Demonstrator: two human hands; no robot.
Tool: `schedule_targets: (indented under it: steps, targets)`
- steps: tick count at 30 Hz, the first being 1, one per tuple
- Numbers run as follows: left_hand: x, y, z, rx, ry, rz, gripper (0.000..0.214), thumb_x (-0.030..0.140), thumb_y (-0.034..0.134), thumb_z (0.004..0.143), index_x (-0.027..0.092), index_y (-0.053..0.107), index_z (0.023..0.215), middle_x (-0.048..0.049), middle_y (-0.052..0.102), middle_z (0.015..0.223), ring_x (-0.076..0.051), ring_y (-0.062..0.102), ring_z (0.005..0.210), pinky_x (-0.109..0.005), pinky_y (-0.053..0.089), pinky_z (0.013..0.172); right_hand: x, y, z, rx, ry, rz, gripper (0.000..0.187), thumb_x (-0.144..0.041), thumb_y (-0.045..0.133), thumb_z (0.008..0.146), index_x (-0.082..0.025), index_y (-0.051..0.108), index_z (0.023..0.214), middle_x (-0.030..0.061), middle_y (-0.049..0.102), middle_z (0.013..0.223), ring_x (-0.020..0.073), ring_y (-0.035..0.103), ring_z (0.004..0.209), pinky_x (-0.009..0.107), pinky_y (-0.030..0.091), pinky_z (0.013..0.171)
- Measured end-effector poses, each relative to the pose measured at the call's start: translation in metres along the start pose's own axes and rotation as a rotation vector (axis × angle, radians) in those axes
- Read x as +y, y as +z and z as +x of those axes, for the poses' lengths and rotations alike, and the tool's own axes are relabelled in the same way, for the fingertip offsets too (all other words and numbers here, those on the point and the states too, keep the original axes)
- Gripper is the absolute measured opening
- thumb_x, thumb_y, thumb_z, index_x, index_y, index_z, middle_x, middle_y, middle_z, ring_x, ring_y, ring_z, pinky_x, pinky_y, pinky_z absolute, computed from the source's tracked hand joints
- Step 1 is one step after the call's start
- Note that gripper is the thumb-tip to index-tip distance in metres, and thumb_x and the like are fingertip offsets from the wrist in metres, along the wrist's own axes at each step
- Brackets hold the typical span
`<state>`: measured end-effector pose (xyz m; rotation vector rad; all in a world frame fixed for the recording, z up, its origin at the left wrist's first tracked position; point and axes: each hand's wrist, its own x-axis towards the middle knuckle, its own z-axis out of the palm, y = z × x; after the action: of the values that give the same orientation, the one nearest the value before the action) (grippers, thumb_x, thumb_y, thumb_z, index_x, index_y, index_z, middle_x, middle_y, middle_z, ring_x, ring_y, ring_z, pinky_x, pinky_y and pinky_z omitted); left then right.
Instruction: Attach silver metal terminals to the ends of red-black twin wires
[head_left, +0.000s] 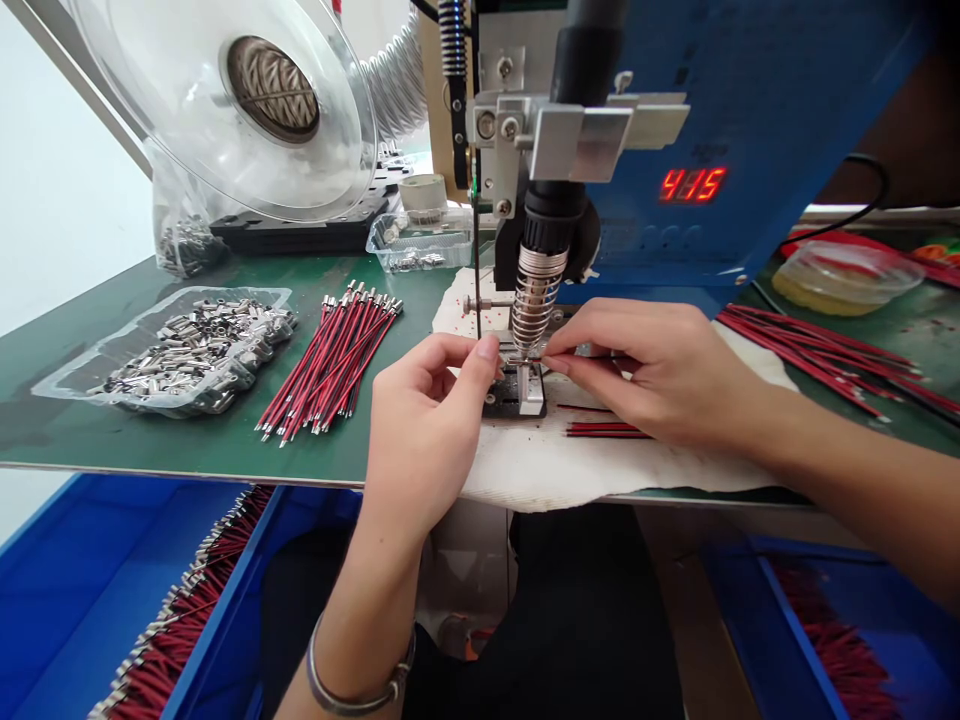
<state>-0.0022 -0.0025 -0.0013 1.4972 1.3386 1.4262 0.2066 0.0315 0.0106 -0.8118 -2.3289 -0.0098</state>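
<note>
Below the spring-wrapped tip of a soldering machine (538, 290), both hands meet at a small metal jig (531, 390). My left hand (435, 420) is closed, thumb and forefinger pinched at the jig's left side; whatever sits between them is too small to make out. From the right, my right hand (652, 375) pinches a thin red-and-black wire (619, 357) whose end reaches under the tip. The joint itself is mostly hidden by the tip and fingers. Several loose red-and-black wires (606, 430) lie on the white cloth (540, 470) beneath my right hand.
At left are a clear tray (191, 350) of small silver metal parts and a bundle of wires with metal ends (330, 365). More wires (832, 360) lie at right. Blue bins (187, 640) sit below the table edge. A clear reel (225, 110) stands behind.
</note>
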Motion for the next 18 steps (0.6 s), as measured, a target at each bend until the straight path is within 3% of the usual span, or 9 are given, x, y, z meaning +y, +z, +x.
schedule_targets:
  steps: [12, 18]
  targets:
    - [0.0001, 0.0005, -0.0003, 0.002, 0.006, 0.008, 0.030, 0.043, 0.073, 0.091, 0.019, 0.070, 0.073, 0.0023, 0.052, 0.058, -0.010, 0.035, 0.050, -0.027, 0.030, 0.049, -0.0009, -0.0012, -0.0008, 0.007, 0.006, 0.005, 0.008, -0.019, 0.063, 0.100, -0.022, 0.071, 0.098, 0.0003, 0.073, 0.086, 0.0120, 0.057, 0.060, 0.030, 0.043, 0.054]
    - [0.0001, -0.0001, 0.0000, 0.018, 0.007, 0.003, 0.029, 0.039, 0.068, 0.094, 0.020, 0.069, 0.072, 0.0017, 0.052, 0.057, -0.012, 0.044, 0.053, -0.027, 0.037, 0.053, -0.0013, -0.0006, 0.0002, 0.030, 0.014, 0.022, 0.006, -0.017, 0.068, 0.096, -0.021, 0.071, 0.095, 0.0002, 0.073, 0.083, 0.0123, 0.059, 0.060, 0.029, 0.046, 0.056]
